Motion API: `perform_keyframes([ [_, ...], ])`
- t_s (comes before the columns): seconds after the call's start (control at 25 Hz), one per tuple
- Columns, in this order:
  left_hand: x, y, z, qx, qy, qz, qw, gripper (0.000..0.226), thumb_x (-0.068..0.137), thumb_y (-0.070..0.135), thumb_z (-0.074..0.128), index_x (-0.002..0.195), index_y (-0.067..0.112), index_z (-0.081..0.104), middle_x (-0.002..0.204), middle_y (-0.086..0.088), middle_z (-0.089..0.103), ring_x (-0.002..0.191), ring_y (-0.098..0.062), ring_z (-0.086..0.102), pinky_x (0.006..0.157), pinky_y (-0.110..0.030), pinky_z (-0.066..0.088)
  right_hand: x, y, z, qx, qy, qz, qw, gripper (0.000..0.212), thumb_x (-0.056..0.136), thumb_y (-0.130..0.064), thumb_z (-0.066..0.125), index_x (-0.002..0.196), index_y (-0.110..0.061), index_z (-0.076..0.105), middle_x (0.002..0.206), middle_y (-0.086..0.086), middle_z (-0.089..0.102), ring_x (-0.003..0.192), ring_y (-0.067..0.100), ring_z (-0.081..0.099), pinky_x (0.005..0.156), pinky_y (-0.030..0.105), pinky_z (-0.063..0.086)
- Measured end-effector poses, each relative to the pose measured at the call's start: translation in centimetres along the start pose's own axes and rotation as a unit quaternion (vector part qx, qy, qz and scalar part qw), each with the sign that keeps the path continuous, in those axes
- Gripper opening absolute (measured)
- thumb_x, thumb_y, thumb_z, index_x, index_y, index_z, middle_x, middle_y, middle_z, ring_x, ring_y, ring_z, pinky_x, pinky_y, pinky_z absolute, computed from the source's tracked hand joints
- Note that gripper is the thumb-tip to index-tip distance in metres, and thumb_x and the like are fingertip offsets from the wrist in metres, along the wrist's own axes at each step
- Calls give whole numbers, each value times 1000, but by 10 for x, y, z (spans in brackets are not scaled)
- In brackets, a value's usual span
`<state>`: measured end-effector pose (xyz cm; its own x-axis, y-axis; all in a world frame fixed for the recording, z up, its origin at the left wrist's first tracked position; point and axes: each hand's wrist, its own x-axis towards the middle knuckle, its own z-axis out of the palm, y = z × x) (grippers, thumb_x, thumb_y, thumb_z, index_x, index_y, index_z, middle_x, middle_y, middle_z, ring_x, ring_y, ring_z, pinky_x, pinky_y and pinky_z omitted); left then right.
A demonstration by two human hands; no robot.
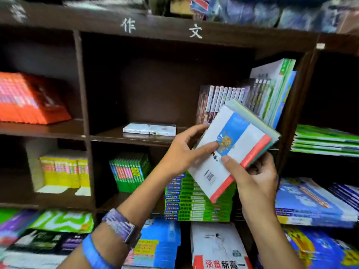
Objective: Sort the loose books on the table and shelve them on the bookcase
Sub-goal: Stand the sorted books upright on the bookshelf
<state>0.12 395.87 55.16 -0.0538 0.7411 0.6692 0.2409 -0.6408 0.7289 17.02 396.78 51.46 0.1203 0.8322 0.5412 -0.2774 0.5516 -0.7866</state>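
Observation:
Both hands hold a small stack of thin books (239,144) tilted in front of the dark wooden bookcase (81,90). The top book shows a white back cover with a blue picture, a barcode and a red spine edge. My left hand (184,150) grips the stack's left edge, thumb on the cover. My right hand (254,173) supports it from below right, thumb pressed on the cover. Behind the stack, upright books (223,98) fill the right end of the middle shelf, and a white book (149,129) lies flat there.
Orange books (29,100) stand on the left shelf. Yellow books (64,169) and green books (130,171) sit a shelf lower, beside a flat green pile (194,204). Flat green books (326,140) and blue books (310,202) lie at right. More books (215,247) cover the surface below.

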Motion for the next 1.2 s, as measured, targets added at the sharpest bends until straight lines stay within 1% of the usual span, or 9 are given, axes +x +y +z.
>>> perform_keyframes([
  [0.16, 19, 5, -57, 162, -3, 8, 987, 40, 86, 30, 74, 124, 20, 65, 119, 6, 71, 113, -7, 63, 99, -23, 46, 21, -8, 37, -14, 4, -40, 999, 64, 54, -39, 88, 112, -27, 63, 110, -2, 76, 101, 18, 74, 94, 54, 57],
  [0.24, 26, -12, -99, 314, 26, -22, 949, 42, 87, 39, 71, 123, 20, 66, 118, 5, 70, 112, -7, 63, 99, -28, 47, 30, -8, 46, -25, 16, -50, 998, 61, 54, -42, 87, 108, -27, 62, 107, -3, 77, 97, 16, 74, 93, 54, 57],
  [0.36, 34, -39, -142, 534, 34, -107, 838, 59, 84, 63, 53, 124, 22, 65, 127, 0, 65, 118, -22, 60, 101, -39, 46, 39, -2, 61, -49, 47, -66, 996, 55, 55, -43, 88, 102, -32, 61, 104, -4, 77, 95, 17, 74, 91, 55, 57],
  [0.52, 40, -43, -148, 623, -45, -130, 770, 91, 67, 85, 11, 120, 31, 63, 125, 1, 67, 120, -24, 56, 108, -46, 37, 47, 6, 90, -91, 95, -68, 989, 52, 56, -45, 86, 99, -32, 60, 99, -6, 76, 91, 17, 74, 88, 53, 58],
  [0.68, 22, -29, -158, 678, -134, -63, 720, 82, 71, 84, 34, 132, 32, 52, 130, 3, 58, 123, -24, 47, 113, -44, 28, 57, 2, 109, -130, 130, -70, 980, 50, 55, -48, 84, 93, -31, 56, 91, -9, 74, 84, 20, 72, 86, 53, 58],
  [0.76, 18, -21, -175, 661, -162, -1, 732, 55, 82, 54, 59, 133, 34, 51, 127, 7, 57, 119, -21, 47, 102, -38, 38, 60, 0, 116, -155, 131, -80, 976, 51, 55, -50, 83, 92, -31, 53, 91, -8, 73, 85, 22, 71, 84, 53, 58],
  [0.92, 35, 3, -204, 651, -206, 63, 728, 49, 84, 22, 57, 128, 44, 57, 118, 14, 67, 110, -15, 52, 92, -36, 40, 64, 0, 120, -185, 110, -88, 973, 59, 55, -54, 83, 100, -27, 55, 96, -6, 73, 89, 23, 70, 85, 52, 57],
  [1.12, 65, 8, -188, 647, 3, 193, 737, 48, 77, 12, 70, 111, 45, 67, 134, 10, 61, 119, -26, 48, 93, -48, 38, 63, 0, 104, -140, 93, -85, 982, 49, 58, -48, 83, 95, -30, 57, 92, -9, 75, 88, 18, 72, 86, 53, 57],
  [1.2, 81, 7, -166, 595, 98, 137, 786, 61, 78, 26, 77, 134, 35, 55, 154, -8, 40, 132, -37, 40, 95, -54, 44, 60, 0, 93, -118, 98, -83, 985, 48, 57, -48, 83, 94, -32, 58, 92, -14, 76, 87, 14, 73, 86, 53, 58],
])
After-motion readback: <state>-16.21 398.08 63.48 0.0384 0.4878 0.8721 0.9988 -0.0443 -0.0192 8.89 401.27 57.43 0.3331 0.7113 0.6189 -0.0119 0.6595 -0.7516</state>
